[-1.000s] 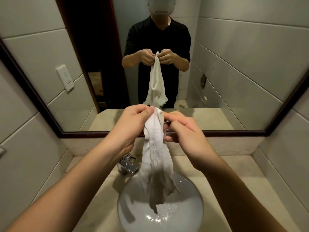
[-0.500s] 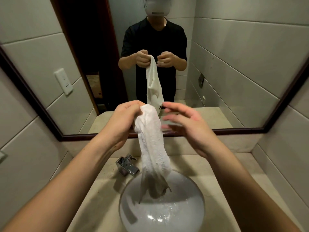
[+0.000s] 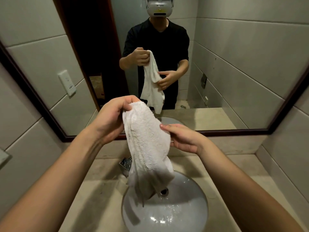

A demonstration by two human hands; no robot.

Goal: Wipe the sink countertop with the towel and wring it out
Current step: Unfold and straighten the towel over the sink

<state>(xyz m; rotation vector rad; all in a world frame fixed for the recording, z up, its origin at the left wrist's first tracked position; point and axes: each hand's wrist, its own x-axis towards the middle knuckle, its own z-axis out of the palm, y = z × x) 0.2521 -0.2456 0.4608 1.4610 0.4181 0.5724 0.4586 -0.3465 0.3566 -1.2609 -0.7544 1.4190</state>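
Observation:
A white terry towel (image 3: 147,141) hangs over the round white sink basin (image 3: 189,213), its wet grey lower end dangling into the bowl. My left hand (image 3: 112,121) grips the towel's top end, fingers closed around it. My right hand (image 3: 182,138) is lower, at the towel's right side, fingers curling around its middle and touching it. The beige stone countertop (image 3: 100,190) surrounds the basin.
A chrome faucet (image 3: 125,164) stands behind the basin, partly hidden by the towel. A dark-framed mirror (image 3: 217,72) covers the back wall and reflects a person holding the towel. Tiled walls close in on both sides. A white wall socket (image 3: 66,83) shows in the mirror.
My right hand let go of the towel's top, dropped lower and now closes on its middle. My left hand kept the top end, and the view tilted down a little.

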